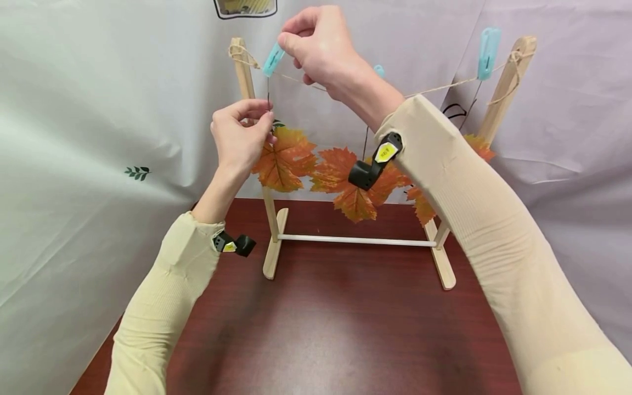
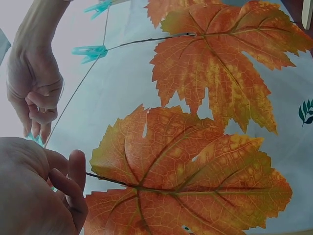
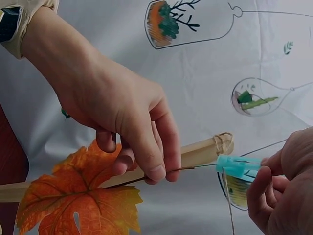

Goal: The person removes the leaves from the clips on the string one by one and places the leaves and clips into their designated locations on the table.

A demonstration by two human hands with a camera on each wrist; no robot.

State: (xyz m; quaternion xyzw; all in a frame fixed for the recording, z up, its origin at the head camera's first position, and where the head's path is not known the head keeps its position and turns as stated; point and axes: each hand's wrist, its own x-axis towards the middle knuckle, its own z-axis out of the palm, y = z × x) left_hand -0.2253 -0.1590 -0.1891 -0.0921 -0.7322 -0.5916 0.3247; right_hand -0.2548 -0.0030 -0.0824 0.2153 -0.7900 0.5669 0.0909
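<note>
My left hand [image 1: 242, 134] pinches the thin dark stem [image 3: 128, 183] of an orange maple leaf [image 1: 285, 159] between thumb and fingertips. Above it, my right hand [image 1: 323, 52] grips a light blue clothespin [image 1: 274, 59] by its upper end. The clothespin's lower end sits at the twine [image 3: 229, 205], near the top of the left wooden post [image 3: 198, 151], and the stem's tip reaches up to it. In the left wrist view this leaf hangs beside a second orange leaf [image 2: 215, 63], whose stem is held on the twine by another blue clothespin [image 2: 90, 52].
A wooden rack with a white crossbar [image 1: 355, 240] stands on the dark red table [image 1: 316, 329]. A blue clothespin [image 1: 489, 53] is clipped near the right post [image 1: 508, 90], with a leaf [image 1: 478, 147] below. A pale printed cloth [image 1: 123, 109] hangs behind.
</note>
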